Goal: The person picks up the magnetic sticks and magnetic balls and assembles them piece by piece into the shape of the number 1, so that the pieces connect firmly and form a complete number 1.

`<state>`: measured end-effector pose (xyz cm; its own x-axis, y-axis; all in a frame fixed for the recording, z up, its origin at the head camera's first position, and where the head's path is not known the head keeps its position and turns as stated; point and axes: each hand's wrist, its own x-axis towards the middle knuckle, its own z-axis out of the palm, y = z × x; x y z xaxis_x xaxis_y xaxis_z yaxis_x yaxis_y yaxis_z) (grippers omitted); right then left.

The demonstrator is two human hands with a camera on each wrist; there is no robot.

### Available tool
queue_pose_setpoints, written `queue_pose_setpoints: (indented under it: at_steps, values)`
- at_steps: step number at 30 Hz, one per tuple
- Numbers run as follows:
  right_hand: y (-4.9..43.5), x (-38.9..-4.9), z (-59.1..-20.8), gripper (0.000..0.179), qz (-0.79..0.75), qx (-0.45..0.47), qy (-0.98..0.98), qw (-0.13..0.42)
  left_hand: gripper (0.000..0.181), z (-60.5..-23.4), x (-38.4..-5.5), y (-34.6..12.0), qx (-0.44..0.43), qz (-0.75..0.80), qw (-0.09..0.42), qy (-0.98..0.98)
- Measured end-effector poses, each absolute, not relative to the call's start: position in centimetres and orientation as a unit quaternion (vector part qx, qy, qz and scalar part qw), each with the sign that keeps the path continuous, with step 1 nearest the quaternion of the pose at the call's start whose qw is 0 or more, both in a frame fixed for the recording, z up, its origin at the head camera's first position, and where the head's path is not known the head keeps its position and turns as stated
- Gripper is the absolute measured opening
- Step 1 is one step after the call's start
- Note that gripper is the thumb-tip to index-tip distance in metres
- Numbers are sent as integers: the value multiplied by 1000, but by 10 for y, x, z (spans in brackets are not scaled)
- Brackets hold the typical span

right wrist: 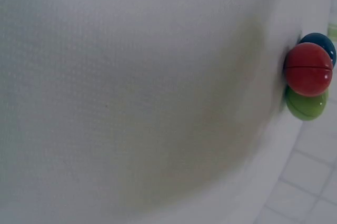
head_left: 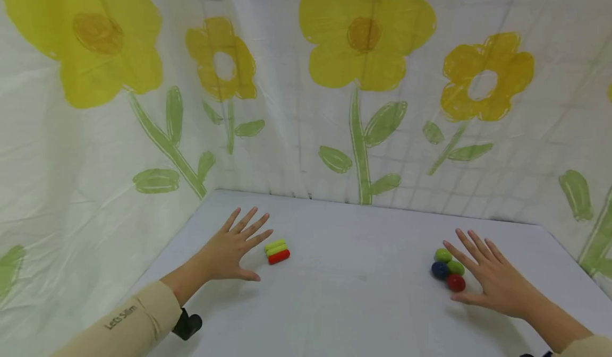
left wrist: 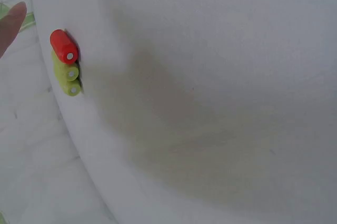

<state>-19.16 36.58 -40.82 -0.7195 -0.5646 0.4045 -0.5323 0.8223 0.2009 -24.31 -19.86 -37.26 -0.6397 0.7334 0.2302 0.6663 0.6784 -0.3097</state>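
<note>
My left hand (head_left: 229, 252) hovers over the left of the table, fingers spread and holding nothing. Just right of its fingers lie a red cylinder (head_left: 279, 256) and two yellow-green cylinders (head_left: 275, 247), side by side. Pale round spots mark the cylinder ends in the left wrist view, where a fingertip (left wrist: 16, 16) shows at the edge. Over the right side, my right hand (head_left: 499, 280) is spread with nothing in it. By its thumb and index finger cluster glossy egg-shaped pieces: a red one (head_left: 456, 282) with a seam (right wrist: 308, 76), a dark blue one (head_left: 439, 270) and two green ones (head_left: 443, 255).
A white table (head_left: 354, 304) spans the space between and below the hands. Behind it hangs a pale curtain (head_left: 282, 134) printed with yellow flowers and green leaves. A black wrist device (head_left: 187, 324) shows beneath the left sleeve (head_left: 138, 314).
</note>
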Motion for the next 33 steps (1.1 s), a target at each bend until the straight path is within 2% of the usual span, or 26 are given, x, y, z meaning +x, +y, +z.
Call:
queue_pose_setpoints:
  at_steps: [9,13,18,24,33]
  values:
    - [368,-182,-415,102,6,255,-936,242,92,-392,-241,-192,-370,89,170,-909]
    - [369,-176,-422,99,42,218,-947,232,87,-402,-238,-187,-359,82,166,-915]
    - [367,-173,-432,94,111,170,-955,218,80,-412,-235,-179,-330,17,171,-928]
    - [360,-171,-441,85,216,122,-945,215,67,-419,-232,-168,-263,-109,140,-948]
    - [361,-167,-439,90,345,0,-930,122,51,-435,-230,-152,-189,-316,107,-923]
